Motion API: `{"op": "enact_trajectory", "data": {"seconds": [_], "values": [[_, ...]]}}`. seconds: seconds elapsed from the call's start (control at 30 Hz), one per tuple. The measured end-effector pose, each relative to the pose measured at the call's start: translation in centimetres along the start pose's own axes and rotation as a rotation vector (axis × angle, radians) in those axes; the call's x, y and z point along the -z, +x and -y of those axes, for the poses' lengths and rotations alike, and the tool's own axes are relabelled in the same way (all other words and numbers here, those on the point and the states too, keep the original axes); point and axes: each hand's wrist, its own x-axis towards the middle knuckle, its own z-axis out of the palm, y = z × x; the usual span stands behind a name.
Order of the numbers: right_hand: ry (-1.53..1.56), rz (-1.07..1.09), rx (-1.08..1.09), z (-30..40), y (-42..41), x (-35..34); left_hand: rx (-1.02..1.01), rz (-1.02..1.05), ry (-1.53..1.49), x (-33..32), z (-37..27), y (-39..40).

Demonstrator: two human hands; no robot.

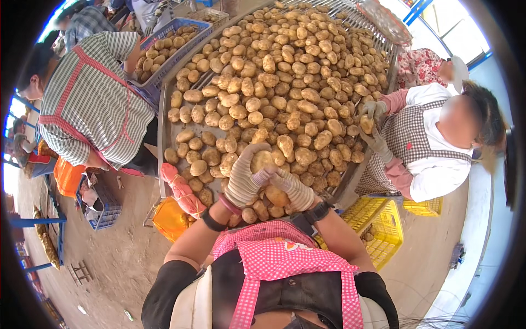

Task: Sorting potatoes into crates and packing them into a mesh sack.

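Observation:
My left hand (243, 179), in a striped knit glove, grips a pale potato (261, 160) between thumb and fingers. Close beside it, my right hand (294, 188) in a similar glove has its fingers curled over another large potato (277, 196). The fingertips of both hands meet between the two potatoes. Below and beyond them, a heap of loose, soil-specked potatoes (283, 82) covers a metal sorting table (165, 140) with a raised rim. Several potatoes lie between my wrists near the table's front edge.
A co-worker at right holds a potato (366, 124) over the table. Yellow crates (384, 234) stand at my right. At left are a pink bundle (181, 189), an orange sack (169, 218) and a blue crate of potatoes (197, 28), beside a person in a striped top.

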Motion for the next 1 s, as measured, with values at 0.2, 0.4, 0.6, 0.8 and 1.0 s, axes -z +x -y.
{"op": "enact_trajectory", "data": {"seconds": [0.2, 0.4, 0.6, 0.8, 1.0], "values": [[-0.084, 0.067, -0.075, -1.0, -1.0, 1.7, 0.536, -0.027, -0.400, 1.1, -1.2, 1.4], [0.170, 0.101, -0.262, -0.3, -1.8, 1.5, 0.050, -0.144, -0.042, -1.6, -1.8, -1.1], [0.380, 0.239, -0.259, -2.8, -1.7, 2.6, 0.116, -0.019, -0.020, -0.8, 0.5, -2.0], [0.337, -0.071, -0.188, -4.3, -1.0, 2.2, 0.059, -0.085, -0.383, -0.4, 1.1, -0.4], [0.296, -0.217, -0.172, -2.3, -1.5, 1.2, 0.158, 0.106, 0.004, -0.6, 0.7, -1.4]]}}
